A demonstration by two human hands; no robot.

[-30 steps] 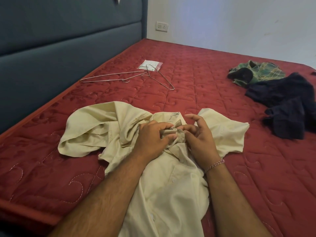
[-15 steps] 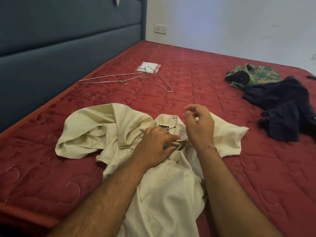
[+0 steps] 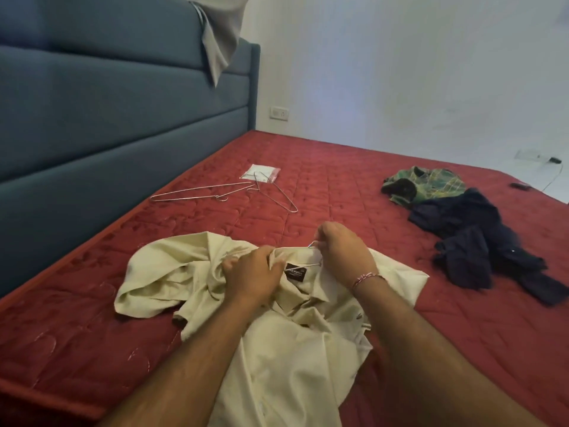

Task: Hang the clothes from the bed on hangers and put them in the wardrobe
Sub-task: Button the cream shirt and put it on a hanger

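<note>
A cream shirt lies crumpled on the red mattress right in front of me, its black neck label facing up. My left hand grips the shirt's collar beside the label. My right hand pinches the hook of a wire hanger that sticks out at the collar; the rest of that hanger is hidden inside the shirt. Two more wire hangers lie farther back near the headboard. A green plaid garment and a dark navy garment lie at the right.
A blue padded headboard runs along the left. A beige cloth hangs over its top. A small plastic packet lies by the hangers. A white wall with a socket stands behind; a cable lies on the floor at far right.
My right hand has left the shirt front, risen past the collar and taken hold of the hanger hook. My left hand has moved up onto the collar. My view has tilted upward.
</note>
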